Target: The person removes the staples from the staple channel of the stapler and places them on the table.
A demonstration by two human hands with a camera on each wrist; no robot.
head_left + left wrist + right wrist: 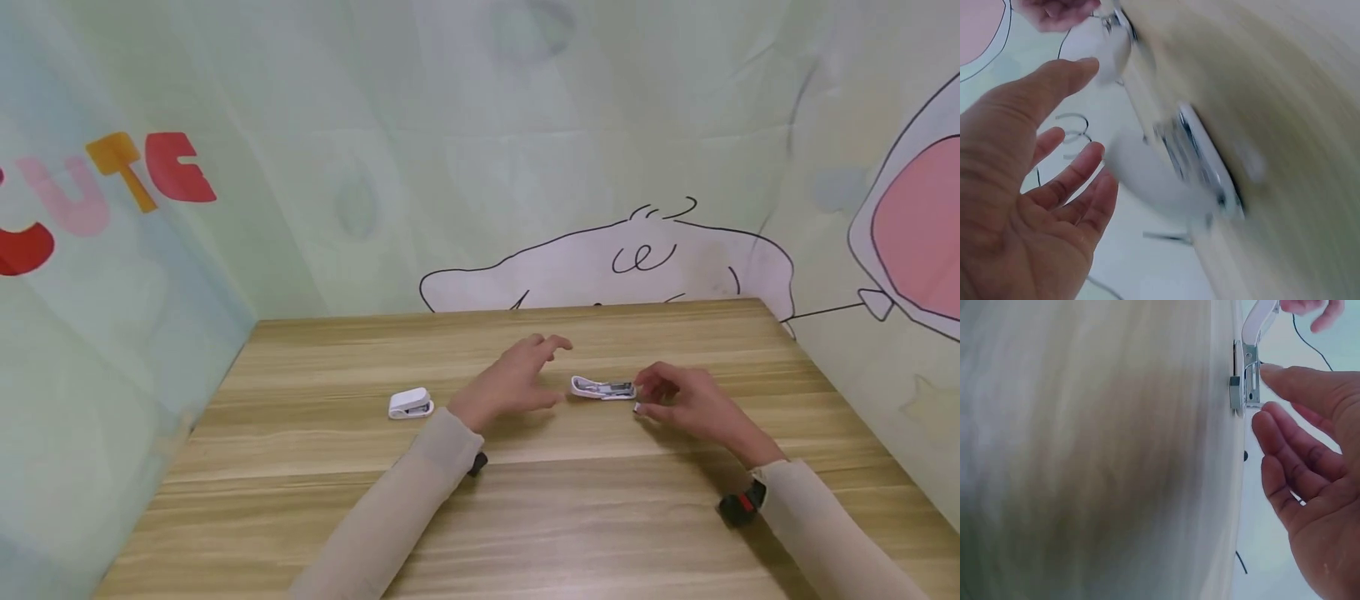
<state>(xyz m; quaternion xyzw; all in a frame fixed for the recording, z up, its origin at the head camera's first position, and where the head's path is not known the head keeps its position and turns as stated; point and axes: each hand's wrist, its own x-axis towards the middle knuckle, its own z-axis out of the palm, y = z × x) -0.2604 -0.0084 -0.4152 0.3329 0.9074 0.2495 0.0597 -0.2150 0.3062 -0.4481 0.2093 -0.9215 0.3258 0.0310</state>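
A white stapler (603, 389) lies opened up on the wooden table, its lid swung to the left and its metal tray bare. My right hand (681, 400) is at the tray's right end, thumb and fingers loosely bent and apart. A small silvery block (1235, 394), like a short strip of staples, sits beside the tray, right by the right thumb tip in the head view. My left hand (517, 379) hovers left of the opened stapler, thumb and fingers spread around air. Another white stapler (411, 403) rests left of the left wrist. Stapler parts look blurred in the left wrist view.
The table (337, 500) has wood grain and ends at a far edge against a printed cloth backdrop (465, 150). Dark straps (742, 504) with devices sit on both wrists, over long beige sleeves (405, 508).
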